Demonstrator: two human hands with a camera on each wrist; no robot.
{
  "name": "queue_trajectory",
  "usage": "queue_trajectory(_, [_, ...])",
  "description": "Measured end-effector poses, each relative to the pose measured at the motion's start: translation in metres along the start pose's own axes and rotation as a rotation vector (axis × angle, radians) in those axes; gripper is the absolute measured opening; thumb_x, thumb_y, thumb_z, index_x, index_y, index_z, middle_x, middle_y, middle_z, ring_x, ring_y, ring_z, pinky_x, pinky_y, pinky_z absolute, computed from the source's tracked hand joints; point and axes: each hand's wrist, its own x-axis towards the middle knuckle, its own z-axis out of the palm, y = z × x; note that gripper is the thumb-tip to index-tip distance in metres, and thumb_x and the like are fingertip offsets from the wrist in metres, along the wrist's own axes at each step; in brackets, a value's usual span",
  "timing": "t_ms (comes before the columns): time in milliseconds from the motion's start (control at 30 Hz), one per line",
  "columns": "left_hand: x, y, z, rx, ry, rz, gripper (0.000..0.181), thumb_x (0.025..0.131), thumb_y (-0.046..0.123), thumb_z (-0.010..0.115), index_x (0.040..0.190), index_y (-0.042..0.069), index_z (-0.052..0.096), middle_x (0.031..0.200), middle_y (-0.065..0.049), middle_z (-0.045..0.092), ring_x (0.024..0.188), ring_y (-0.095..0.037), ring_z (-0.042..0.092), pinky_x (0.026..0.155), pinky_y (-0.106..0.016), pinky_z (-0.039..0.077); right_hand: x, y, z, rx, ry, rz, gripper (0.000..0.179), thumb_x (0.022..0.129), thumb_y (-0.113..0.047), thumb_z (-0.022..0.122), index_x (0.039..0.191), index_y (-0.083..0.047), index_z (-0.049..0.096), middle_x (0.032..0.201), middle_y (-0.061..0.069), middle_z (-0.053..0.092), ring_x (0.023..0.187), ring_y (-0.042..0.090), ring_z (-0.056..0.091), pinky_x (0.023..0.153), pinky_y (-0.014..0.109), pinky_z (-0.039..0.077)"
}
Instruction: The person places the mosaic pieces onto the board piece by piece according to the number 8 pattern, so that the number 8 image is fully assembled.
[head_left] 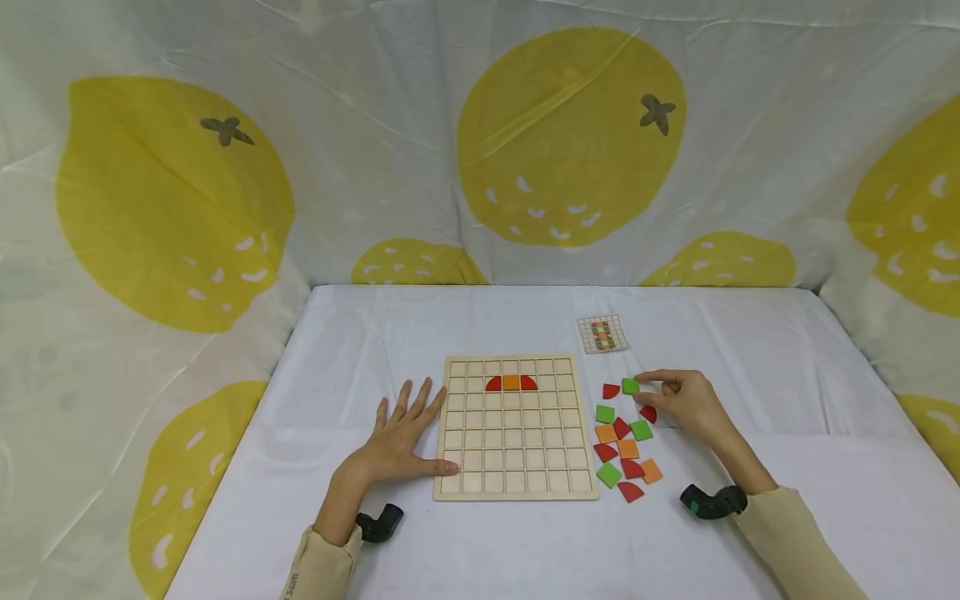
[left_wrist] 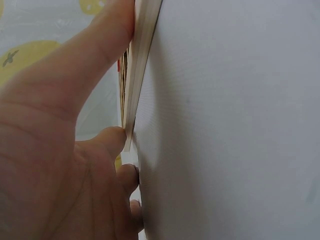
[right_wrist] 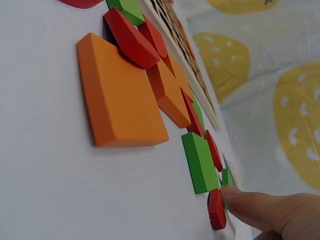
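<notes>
Green tile [head_left: 631, 386]: smooth, flat square, face up, sides about equal, neither axis longer; pinched between thumb and index finger of the right hand [head_left: 684, 406]. Red quarter-round tile [head_left: 649, 414]: just under that thumb, on the near side. Gridded board [head_left: 513, 437]: pale wood, left of the right hand; left hand [head_left: 399, 446], fingers spread, touches its edge. Patterned card [head_left: 602, 333]: beyond the right hand, leftward.

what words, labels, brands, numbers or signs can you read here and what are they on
"saim", probably: dark lettering on the beige fabric left sleeve; small, start cut off at the picture's edge.
No other text is readable: any on the small cream square patterned card is too small to tell.
</notes>
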Motion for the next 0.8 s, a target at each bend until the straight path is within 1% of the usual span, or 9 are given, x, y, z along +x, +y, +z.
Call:
queue_trajectory(100, [0.000,0.000,0.000,0.000,-0.001,0.001,0.120,0.080,0.062,0.081,0.167,0.014,0.015,0.175,-0.017,0.001,0.160,-0.047,-0.010,0.121,-0.076,-0.007,0.000,-0.001,0.000,-0.004,0.003,-0.003,0.037,0.091,-0.021,0.080,0.123,-0.003,0.075,0.059,-0.002,0.033,0.054,0.012,0.032,0.049,0.025,0.024])
queue_trajectory(233, [0.000,0.000,-0.001,0.001,0.002,0.000,0.120,0.080,0.062,0.081,0.167,0.014,0.015,0.175,-0.017,0.001,0.160,-0.047,-0.010,0.121,-0.076,-0.007,0.000,-0.003,0.002,-0.013,0.027,-0.022,0.036,0.091,-0.022,0.080,0.121,-0.002,0.076,0.058,-0.003,0.032,0.053,0.012,0.032,0.049,0.026,0.024])
queue_trajectory(333, [0.000,0.000,0.000,0.001,0.001,0.000,0.120,0.080,0.062,0.082,0.167,0.014,0.015,0.175,-0.017,0.001,0.160,-0.047,-0.010,0.121,-0.076,-0.007,-0.001,-0.009,0.005,0.010,0.032,-0.045,0.035,0.091,-0.020,0.080,0.120,0.000,0.075,0.058,-0.003,0.032,0.053,0.012,0.032,0.048,0.026,0.024])
queue_trajectory(400, [0.000,0.000,0.000,0.000,0.000,0.001,0.120,0.080,0.062,0.081,0.167,0.014,0.015,0.175,-0.017,0.001,0.160,-0.047,-0.010,0.121,-0.076,-0.007,-0.001,-0.016,0.010,0.027,0.021,-0.064,0.035,0.090,-0.019,0.081,0.119,0.001,0.075,0.058,-0.003,0.031,0.051,0.012,0.032,0.047,0.025,0.024])
queue_trajectory(600, [0.000,-0.001,0.001,0.003,-0.003,-0.002,0.120,0.080,0.062,0.081,0.167,0.014,0.014,0.175,-0.016,0.000,0.160,-0.047,-0.011,0.121,-0.076,-0.007,0.000,-0.043,0.036,0.056,-0.053,-0.131,0.035,0.087,-0.020,0.085,0.116,-0.002,0.078,0.056,-0.004,0.031,0.048,0.011,0.031,0.046,0.022,0.022])
queue_trajectory(800, [0.000,-0.002,0.002,0.003,-0.002,-0.002,0.121,0.080,0.063,0.081,0.168,0.015,0.013,0.175,-0.016,0.000,0.160,-0.047,-0.011,0.121,-0.075,-0.008,0.002,-0.070,0.065,0.113,-0.129,-0.215,0.031,0.086,-0.018,0.085,0.112,-0.003,0.079,0.053,-0.006,0.029,0.045,0.008,0.025,0.045,0.019,0.021])
